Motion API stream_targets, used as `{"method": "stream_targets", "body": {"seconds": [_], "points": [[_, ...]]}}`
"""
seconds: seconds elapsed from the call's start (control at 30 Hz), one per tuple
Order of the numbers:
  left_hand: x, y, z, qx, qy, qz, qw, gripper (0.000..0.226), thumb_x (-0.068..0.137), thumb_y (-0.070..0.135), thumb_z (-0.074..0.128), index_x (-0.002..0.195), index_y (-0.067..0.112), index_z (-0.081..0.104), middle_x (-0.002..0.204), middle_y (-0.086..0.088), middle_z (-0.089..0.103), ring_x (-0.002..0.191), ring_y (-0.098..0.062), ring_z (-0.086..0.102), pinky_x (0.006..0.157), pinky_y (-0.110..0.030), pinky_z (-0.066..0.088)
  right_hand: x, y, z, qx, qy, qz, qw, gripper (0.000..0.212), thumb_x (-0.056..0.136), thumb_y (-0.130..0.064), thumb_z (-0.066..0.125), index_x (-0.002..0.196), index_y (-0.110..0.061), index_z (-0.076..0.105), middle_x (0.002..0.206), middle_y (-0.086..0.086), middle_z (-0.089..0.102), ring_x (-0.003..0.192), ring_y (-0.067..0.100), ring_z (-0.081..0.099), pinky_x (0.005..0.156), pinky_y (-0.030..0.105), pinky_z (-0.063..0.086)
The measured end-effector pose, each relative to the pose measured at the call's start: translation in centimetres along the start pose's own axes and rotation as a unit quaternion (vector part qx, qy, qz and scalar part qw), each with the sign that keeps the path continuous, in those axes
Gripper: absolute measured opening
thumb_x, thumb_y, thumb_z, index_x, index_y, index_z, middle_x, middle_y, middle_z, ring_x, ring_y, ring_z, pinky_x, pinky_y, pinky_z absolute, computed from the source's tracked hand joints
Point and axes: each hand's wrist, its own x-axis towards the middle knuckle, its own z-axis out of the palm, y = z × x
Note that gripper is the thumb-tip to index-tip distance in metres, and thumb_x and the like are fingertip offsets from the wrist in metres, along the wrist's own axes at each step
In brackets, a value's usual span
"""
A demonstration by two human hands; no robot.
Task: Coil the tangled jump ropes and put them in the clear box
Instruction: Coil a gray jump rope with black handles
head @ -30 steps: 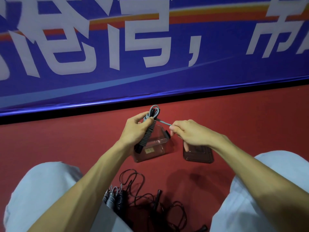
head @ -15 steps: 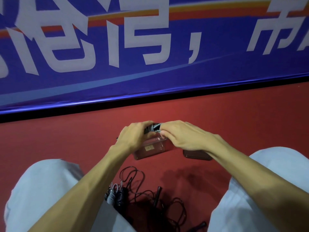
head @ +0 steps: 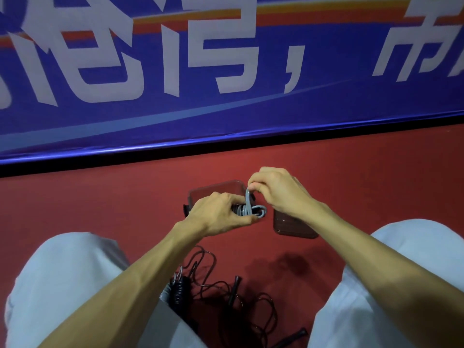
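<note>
My left hand (head: 218, 216) grips a coiled grey jump rope (head: 248, 210) with its dark handles, just over the clear box (head: 216, 188) on the red floor. Just to its right, my right hand (head: 277, 190) pinches a loose strand of that grey rope and holds it up above the coil. Most of the box is hidden behind my hands. A tangle of black jump rope (head: 231, 297) with dark handles lies on the floor between my knees, next to a grey and black wound bundle (head: 175, 288).
The box's dark lid (head: 291, 226) lies flat on the floor right of the box. A blue banner (head: 226, 71) with white characters runs along the wall behind. My knees in light trousers (head: 62, 285) flank the ropes on both sides.
The rope bundle has come down from in front of me to just over the box. My right hand now lifts a strand of the grey rope above the coil.
</note>
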Motion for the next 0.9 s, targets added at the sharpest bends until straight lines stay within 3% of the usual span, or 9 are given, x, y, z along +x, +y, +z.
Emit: {"method": "stream_targets", "body": {"seconds": [0.1, 0.17, 0.27, 0.37, 0.47, 0.6, 0.8, 0.87, 0.9], "points": [[0.2, -0.1, -0.1, -0.117, 0.005, -0.014, 0.993, 0.027, 0.069, 0.059, 0.053, 0.089, 0.045, 0.064, 0.068, 0.008, 0.061, 0.071, -0.02, 0.057, 0.065, -0.034, 0.044, 0.4, 1.1, 0.1, 0.084, 0.008, 0.072, 0.994, 0.016, 0.092, -0.026, 0.06, 0.088, -0.024, 0.075, 0.089, -0.007, 0.071, 0.091, 0.012, 0.063, 0.082, 0.03, 0.048], [0.3, -0.2, -0.5, -0.235, 0.016, -0.025, 0.971, 0.027, 0.071, 0.049, 0.058, 0.096, 0.045, 0.067, 0.081, 0.003, 0.07, 0.071, -0.017, 0.062, 0.069, -0.031, 0.049, 0.5, 1.4, -0.1, 0.126, 0.006, 0.112, 0.986, 0.018, 0.092, -0.028, 0.061, 0.079, -0.029, 0.074, 0.078, -0.007, 0.072, 0.076, 0.005, 0.061, 0.074, 0.023, 0.044], [0.3, 0.0, -1.3, -0.346, 0.035, -0.034, 0.937, 0.034, 0.086, 0.024, 0.066, 0.119, 0.032, 0.064, 0.08, 0.0, 0.069, 0.064, -0.007, 0.059, 0.064, -0.022, 0.05, 0.4, 1.2, 0.0, 0.138, -0.019, 0.149, 0.979, 0.039, 0.096, -0.031, 0.055, 0.057, -0.028, 0.055, 0.05, -0.009, 0.053, 0.046, -0.001, 0.044, 0.054, 0.022, 0.036], [0.2, 0.5, -1.7, -0.458, 0.058, -0.044, 0.886, 0.044, 0.093, 0.01, 0.058, 0.125, 0.039, 0.058, 0.09, 0.013, 0.069, 0.066, -0.001, 0.059, 0.059, -0.016, 0.05, 0.1, 0.1, 0.4, 0.299, -0.061, 0.193, 0.932, 0.037, 0.101, -0.032, 0.046, 0.068, -0.015, 0.048, 0.043, -0.008, 0.036, 0.036, 0.005, 0.029, 0.041, 0.022, 0.023], [0.1, 0.9, -2.2, -0.531, 0.069, -0.071, 0.842, 0.033, 0.094, 0.011, 0.055, 0.11, 0.037, 0.068, 0.084, 0.01, 0.071, 0.063, -0.005, 0.059, 0.053, -0.019, 0.049, 0.1, -0.5, -0.2, 0.371, -0.054, 0.195, 0.906, 0.04, 0.098, -0.04, 0.049, 0.071, -0.011, 0.054, 0.048, -0.002, 0.047, 0.038, 0.009, 0.039, 0.038, 0.021, 0.03], [0.2, 1.1, -2.3, -0.549, 0.06, -0.091, 0.828, 0.026, 0.095, 0.017, 0.053, 0.104, 0.033, 0.072, 0.082, 0.001, 0.069, 0.061, -0.012, 0.059, 0.052, -0.023, 0.049, 0.4, -1.1, -0.7, 0.392, 0.069, 0.148, 0.905, 0.022, 0.098, -0.021, 0.053, 0.082, -0.01, 0.065, 0.058, 0.01, 0.062, 0.045, 0.017, 0.051, 0.043, 0.025, 0.042], [0.3, 1.0, -3.3, -0.618, 0.039, -0.126, 0.775, 0.022, 0.096, 0.029, 0.046, 0.105, 0.026, 0.067, 0.067, -0.01, 0.065, 0.054, -0.017, 0.059, 0.054, -0.025, 0.047, 0.3, -2.4, -0.9, 0.618, 0.111, 0.087, 0.773, 0.022, 0.099, -0.019, 0.046, 0.107, -0.002, 0.058, 0.08, 0.018, 0.063, 0.064, 0.02, 0.061, 0.058, 0.026, 0.053], [0.3, 0.9, -3.2, -0.634, 0.023, -0.127, 0.762, 0.025, 0.096, 0.033, 0.047, 0.113, 0.026, 0.064, 0.069, -0.011, 0.064, 0.054, -0.018, 0.059, 0.054, -0.025, 0.047, 0.4, -2.6, -0.4, 0.617, 0.134, 0.077, 0.772, 0.021, 0.095, -0.009, 0.054, 0.115, -0.004, 0.053, 0.082, 0.013, 0.062, 0.066, 0.017, 0.063, 0.061, 0.026, 0.054], [0.2, 0.9, -3.1, -0.637, 0.018, -0.128, 0.76, 0.026, 0.096, 0.034, 0.047, 0.114, 0.026, 0.063, 0.07, -0.011, 0.064, 0.054, -0.018, 0.059, 0.054, -0.025, 0.047, 0.4, -2.4, 0.0, 0.582, 0.162, 0.083, 0.793, 0.023, 0.093, -0.003, 0.056, 0.115, -0.007, 0.052, 0.078, 0.008, 0.061, 0.064, 0.014, 0.063, 0.06, 0.025, 0.054]]}}
